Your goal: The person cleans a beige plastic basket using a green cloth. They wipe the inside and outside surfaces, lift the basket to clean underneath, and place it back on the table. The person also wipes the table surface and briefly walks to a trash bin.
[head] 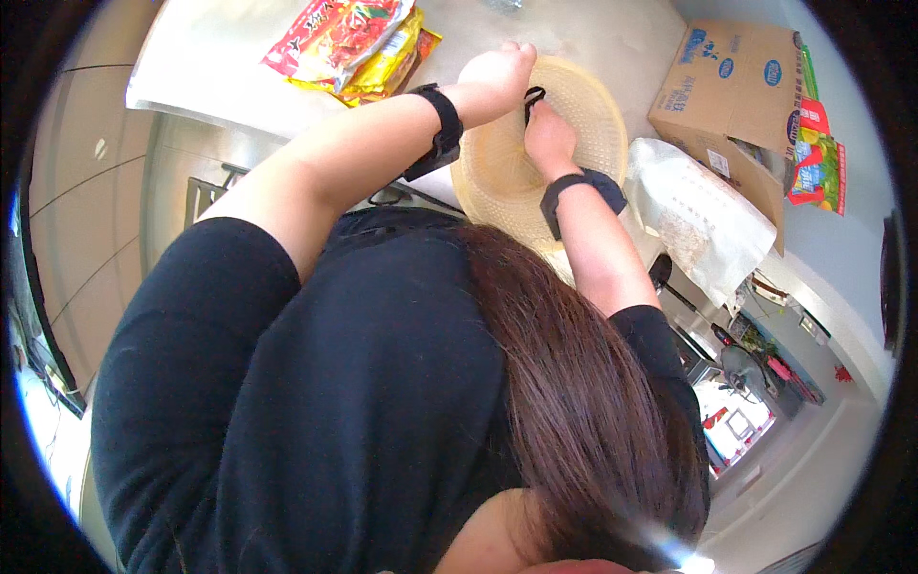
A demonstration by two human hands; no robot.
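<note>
A pale yellow round basket (595, 107) with a woven, perforated pattern sits on the white table in front of me. My right hand (551, 140) is over its middle, fingers closed around a black loop-shaped item (534, 95) whose kind is unclear. Just left of it, my left hand (498, 80) is at the basket's far left rim with its fingers curled. Whatever may be inside that hand is hidden by its back. Both wrists wear black bands. The inside of the basket is partly covered by my hands.
Colourful food packets (351, 50) lie in a pile at the far left of the table (208, 64). To the right stand an open cardboard carton (724, 86), a white printed bag (696, 208) and a bright packet (817, 168) by the wall.
</note>
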